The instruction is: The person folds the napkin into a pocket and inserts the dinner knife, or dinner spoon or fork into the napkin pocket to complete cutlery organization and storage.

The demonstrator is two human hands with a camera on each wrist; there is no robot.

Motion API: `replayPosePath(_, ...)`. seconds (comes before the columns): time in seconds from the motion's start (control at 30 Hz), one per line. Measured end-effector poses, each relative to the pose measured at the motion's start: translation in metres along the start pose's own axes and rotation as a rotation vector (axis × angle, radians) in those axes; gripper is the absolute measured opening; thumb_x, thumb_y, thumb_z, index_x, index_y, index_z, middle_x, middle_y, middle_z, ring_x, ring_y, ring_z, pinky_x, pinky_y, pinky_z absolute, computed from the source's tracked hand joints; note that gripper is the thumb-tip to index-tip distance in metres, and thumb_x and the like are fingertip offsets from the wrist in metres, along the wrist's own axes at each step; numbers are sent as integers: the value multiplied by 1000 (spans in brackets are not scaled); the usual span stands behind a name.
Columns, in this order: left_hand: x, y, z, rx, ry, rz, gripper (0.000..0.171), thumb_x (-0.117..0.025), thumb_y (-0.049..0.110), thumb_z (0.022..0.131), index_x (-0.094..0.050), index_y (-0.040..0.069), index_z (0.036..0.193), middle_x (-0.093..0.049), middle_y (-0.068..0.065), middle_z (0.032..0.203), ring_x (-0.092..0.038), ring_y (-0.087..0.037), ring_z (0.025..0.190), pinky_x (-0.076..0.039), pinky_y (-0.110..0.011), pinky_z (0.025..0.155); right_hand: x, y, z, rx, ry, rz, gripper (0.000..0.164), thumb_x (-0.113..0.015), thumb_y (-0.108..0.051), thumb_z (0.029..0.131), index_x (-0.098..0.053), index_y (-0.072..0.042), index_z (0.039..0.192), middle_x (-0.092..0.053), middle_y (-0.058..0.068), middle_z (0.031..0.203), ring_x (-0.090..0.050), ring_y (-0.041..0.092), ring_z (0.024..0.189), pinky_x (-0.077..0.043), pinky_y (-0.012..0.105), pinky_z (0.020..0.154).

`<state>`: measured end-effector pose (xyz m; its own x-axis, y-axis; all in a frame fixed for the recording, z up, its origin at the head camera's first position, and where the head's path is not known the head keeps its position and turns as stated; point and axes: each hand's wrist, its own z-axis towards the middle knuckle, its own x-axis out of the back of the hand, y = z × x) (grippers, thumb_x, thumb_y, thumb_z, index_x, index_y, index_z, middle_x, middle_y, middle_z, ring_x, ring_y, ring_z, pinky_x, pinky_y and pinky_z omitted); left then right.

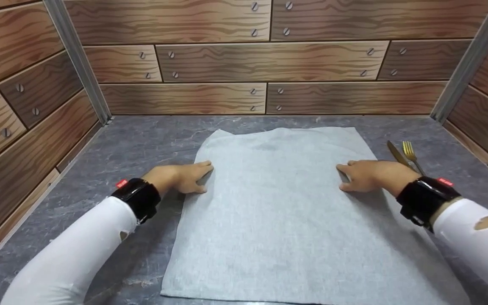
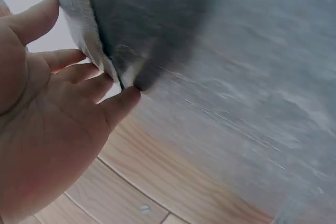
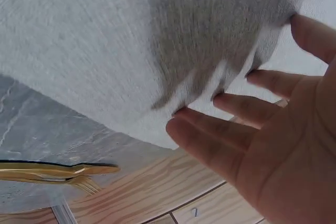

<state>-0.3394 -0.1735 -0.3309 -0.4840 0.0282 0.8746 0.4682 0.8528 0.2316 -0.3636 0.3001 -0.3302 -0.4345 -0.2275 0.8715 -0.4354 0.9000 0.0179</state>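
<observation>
A light grey-blue cloth lies spread out over the tabletop, with slight waves along its far edge. My left hand rests at the cloth's left edge. In the left wrist view its fingers are extended, the tips right at the hem and the thumb apart from them. Across the cloth, my right hand touches the right side with spread fingertips. The right wrist view shows those fingers nearly straight on the fabric, casting shadows over it.
Right of the cloth lie a gold-coloured knife and a gold-coloured fork, partly hidden behind the right wrist. The grey marbled tabletop is bounded by wood-patterned walls at the back and both sides.
</observation>
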Motion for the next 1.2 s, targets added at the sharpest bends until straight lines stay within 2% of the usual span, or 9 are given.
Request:
replayPosePath(0.13, 9, 11, -15, 4, -36, 134, 73, -79, 17, 107, -48, -12, 166, -55, -32, 171, -54, -46, 163, -43, -54, 142, 8, 3, -6, 105, -17, -58, 80, -76, -45, 113, -51, 2, 173, -62, 43, 160, -61, 63, 150, -51, 76, 126)
replayPosePath(0.3, 16, 11, -9, 24, -41, 241, 40, -80, 25, 101, -78, 4, 134, -79, -16, 135, -74, -34, 124, -65, -48, 112, 31, -14, -23, 137, -102, 40, 45, -76, -26, 112, -77, -2, 149, -82, 27, 127, -85, 38, 104, -69, 51, 84)
replayPosePath(0.4, 0, -22, 37, 40, 130, 276, 22, -73, 21, 100, -82, 9, 116, -82, -12, 122, -77, -31, 109, -69, -53, 94, 37, -18, -22, 170, -66, 90, 38, -74, -18, 109, -81, 2, 140, -85, 25, 116, -85, 35, 92, -69, 46, 75)
replayPosePath(0.53, -21, -77, 120, 103, 392, 363, 25, -67, 10, 103, -73, 3, 126, -75, -20, 128, -77, -40, 117, -70, -63, 94, 36, -10, -4, 216, 157, 74, 54, -76, -14, 101, -70, 10, 149, -76, 38, 142, -79, 55, 124, -65, 69, 110)
replayPosePath(0.7, -18, -116, 174, 111, 426, 325, 28, -62, 5, 110, -71, 4, 137, -73, -24, 144, -73, -45, 138, -66, -63, 113, 27, 1, 24, 115, 215, 101, 78, -71, -12, 102, -43, 15, 170, -42, 47, 175, -40, 68, 166, -30, 80, 140)
replayPosePath(0.8, -13, -129, 179, 102, 320, 269, 26, -56, 11, 116, -76, 10, 132, -76, -20, 147, -73, -42, 141, -64, -62, 119, 22, 5, 33, 73, 114, 131, 83, -67, -15, 108, -30, 14, 176, -32, 49, 179, -33, 69, 169, -27, 79, 142)
replayPosePath(0.93, -4, -139, 177, 184, 237, 214, 32, -55, 15, 112, -79, 8, 131, -75, -22, 151, -73, -42, 143, -63, -65, 119, 22, 15, 32, 40, 30, 144, 84, -70, -18, 111, -30, 10, 179, -40, 48, 176, -40, 68, 166, -36, 77, 138)
replayPosePath(1.03, 6, -137, 176, 236, 291, 155, 31, -59, 13, 105, -81, 5, 126, -77, -25, 146, -76, -44, 138, -65, -67, 115, 15, 44, 51, 49, 107, 119, 79, -72, -23, 106, -44, 1, 176, -55, 42, 169, -53, 63, 159, -45, 76, 133)
replayPosePath(1.2, 17, -123, 171, 266, 369, 64, 32, -61, 15, 104, -78, 2, 128, -74, -30, 148, -75, -48, 137, -63, -68, 117, -20, 126, 134, 51, 302, 82, 65, -69, -22, 100, -63, 2, 161, -69, 33, 158, -63, 57, 151, -50, 72, 130)
